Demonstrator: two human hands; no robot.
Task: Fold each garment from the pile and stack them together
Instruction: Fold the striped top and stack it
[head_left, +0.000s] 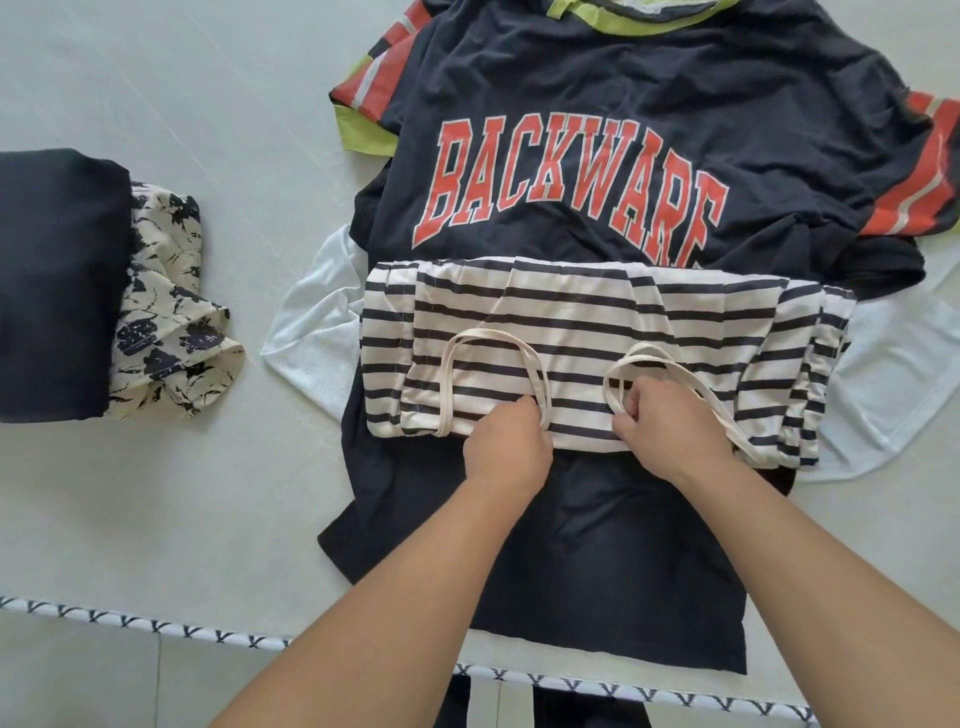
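Observation:
A black-and-white striped top (597, 322) with cream straps lies folded into a wide band across the pile. My left hand (506, 447) pinches its near edge at the left strap. My right hand (670, 431) grips the near edge at the right strap. Under it lies a dark navy shirt (597, 104) with red "BACKWARD" lettering and red striped sleeves. A white garment (893, 374) and a black garment (587, 561) show beneath. At the far left sits the folded stack: a dark navy piece (57, 280) on a cream floral piece (166, 312).
The pale bed surface (208, 130) stretches left and behind. Its near edge carries a white trim with a dark V pattern (156, 626). Beyond that edge the tiled floor (104, 686) shows. Lime-green fabric (623, 21) peeks out at the top of the pile.

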